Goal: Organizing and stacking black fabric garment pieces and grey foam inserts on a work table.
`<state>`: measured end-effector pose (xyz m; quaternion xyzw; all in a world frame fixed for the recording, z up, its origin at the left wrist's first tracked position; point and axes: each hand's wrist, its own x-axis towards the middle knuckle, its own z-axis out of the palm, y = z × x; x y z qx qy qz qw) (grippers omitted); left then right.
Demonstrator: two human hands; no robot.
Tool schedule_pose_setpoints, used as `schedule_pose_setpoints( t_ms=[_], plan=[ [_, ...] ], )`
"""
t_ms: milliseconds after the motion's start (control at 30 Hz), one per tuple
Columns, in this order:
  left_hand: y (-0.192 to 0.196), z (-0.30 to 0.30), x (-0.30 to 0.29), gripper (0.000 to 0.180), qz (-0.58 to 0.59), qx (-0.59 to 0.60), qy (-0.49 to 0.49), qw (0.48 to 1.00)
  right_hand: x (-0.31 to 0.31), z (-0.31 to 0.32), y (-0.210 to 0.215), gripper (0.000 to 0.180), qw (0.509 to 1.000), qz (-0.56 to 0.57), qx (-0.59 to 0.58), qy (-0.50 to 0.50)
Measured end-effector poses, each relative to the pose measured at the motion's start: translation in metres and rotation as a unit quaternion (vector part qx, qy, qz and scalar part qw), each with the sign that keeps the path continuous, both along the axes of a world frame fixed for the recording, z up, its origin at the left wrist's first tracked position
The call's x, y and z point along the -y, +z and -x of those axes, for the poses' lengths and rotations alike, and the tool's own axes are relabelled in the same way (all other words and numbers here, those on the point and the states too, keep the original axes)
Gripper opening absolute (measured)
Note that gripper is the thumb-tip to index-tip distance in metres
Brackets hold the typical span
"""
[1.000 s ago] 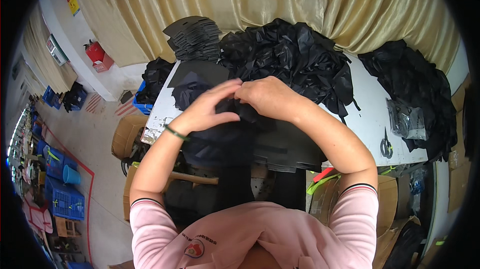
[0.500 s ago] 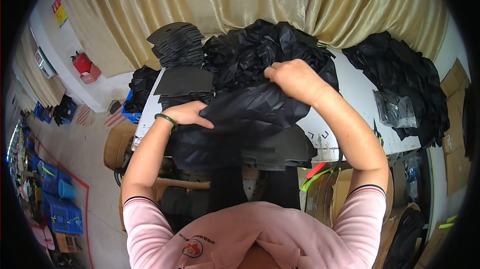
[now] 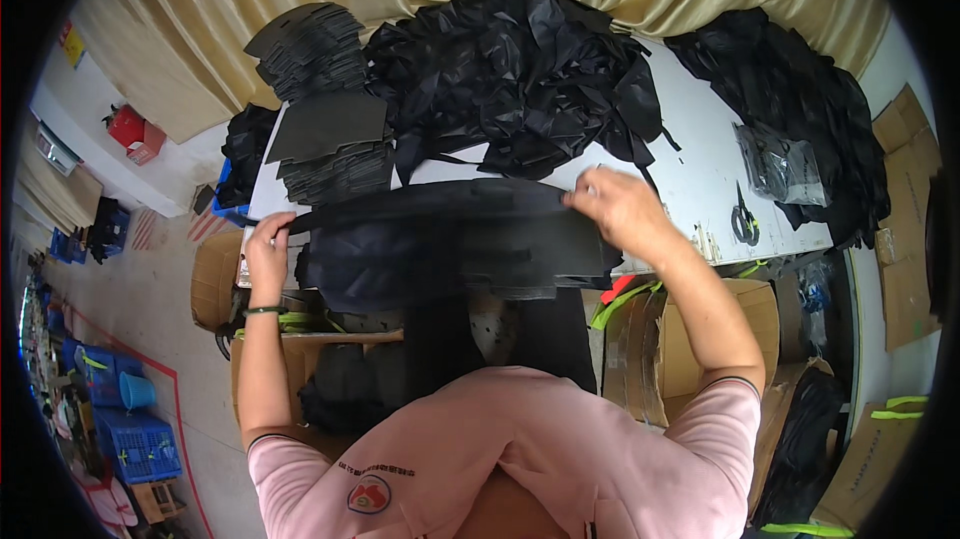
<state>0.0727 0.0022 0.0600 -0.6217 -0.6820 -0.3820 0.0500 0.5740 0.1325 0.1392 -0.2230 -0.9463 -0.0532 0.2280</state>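
Pinching the black fabric piece [image 3: 440,201] taut, left hand [image 3: 266,251] and right hand [image 3: 617,207] clamped on opposite ends; keeping tension even between grips, edge level.

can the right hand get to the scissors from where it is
Probably yes: the right hand grips the black fabric's edge, and the scissors lie just right of it on bare white table, nothing between.
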Motion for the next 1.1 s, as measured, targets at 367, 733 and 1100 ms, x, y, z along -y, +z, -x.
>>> schedule_pose_setpoints(
  t_ms=[367,733,1100],
  plan=[
    [-0.099,-0.027,0.032,0.042,0.173,0.12,-0.049,0.976,0.03,-0.022,-0.076,0.026,0.977,0.12,0.177,-0.014],
    [0.023,-0.159,-0.018,0.043,0.106,-0.077,-0.382,0.915,-0.008,0.176,-0.057,0.032,0.824,0.529,-0.16,0.121],
    [0.018,0.016,-0.125,0.049,0.144,-0.242,0.031,0.959,-0.01,0.207,-0.078,0.022,0.697,0.688,-0.187,0.078]
  ],
)
